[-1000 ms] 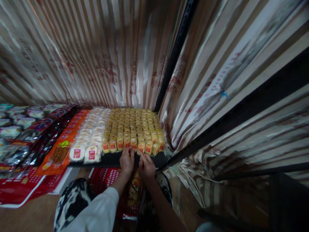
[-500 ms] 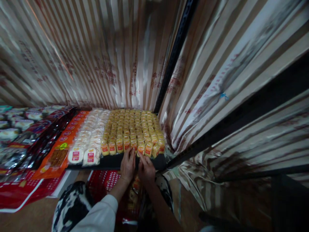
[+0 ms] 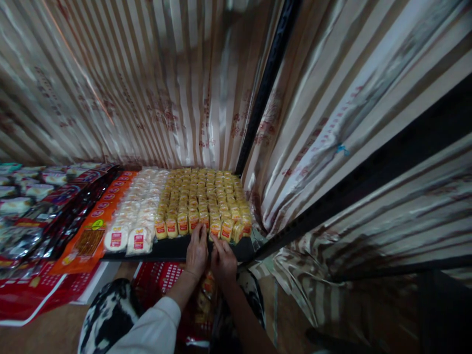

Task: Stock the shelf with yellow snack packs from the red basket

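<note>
Two hands are at the shelf point(image 3: 165, 250) front. The left hand point(image 3: 196, 251) lies flat, fingers straight and together, tips on the front row of yellow packets point(image 3: 201, 196). The right hand point(image 3: 223, 261) is just beside it, fingertips touching that row; I can't tell if it's pinching. There are roughly eight yellow packets across, and the rows behind blur. There are two columns of white packets point(image 3: 138, 216) to the left, then one strip of orange packs point(image 3: 96, 221).
</note>
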Available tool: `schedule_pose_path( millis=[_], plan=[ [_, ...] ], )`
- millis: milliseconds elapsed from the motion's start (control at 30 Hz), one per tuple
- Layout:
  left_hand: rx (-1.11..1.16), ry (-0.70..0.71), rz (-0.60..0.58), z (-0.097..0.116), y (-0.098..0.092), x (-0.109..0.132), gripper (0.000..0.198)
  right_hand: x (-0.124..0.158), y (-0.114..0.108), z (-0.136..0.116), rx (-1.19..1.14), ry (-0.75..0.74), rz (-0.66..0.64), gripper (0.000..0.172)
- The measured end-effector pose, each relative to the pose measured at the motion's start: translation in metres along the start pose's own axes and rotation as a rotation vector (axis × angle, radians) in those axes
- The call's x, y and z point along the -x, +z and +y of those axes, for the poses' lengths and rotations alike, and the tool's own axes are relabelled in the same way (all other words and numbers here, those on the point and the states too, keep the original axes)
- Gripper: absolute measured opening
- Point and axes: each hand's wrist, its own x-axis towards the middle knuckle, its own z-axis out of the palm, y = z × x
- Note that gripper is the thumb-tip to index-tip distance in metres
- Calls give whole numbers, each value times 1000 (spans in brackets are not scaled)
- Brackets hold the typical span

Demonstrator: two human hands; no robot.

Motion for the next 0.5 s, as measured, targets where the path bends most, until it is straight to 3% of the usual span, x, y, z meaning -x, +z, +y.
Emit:
schedule_pose_path(
  millis=[500],
  plan=[
    [67, -52, -4, -2, 0, -5, 48, 1, 2, 3, -11, -30, 7, 41]
  ],
)
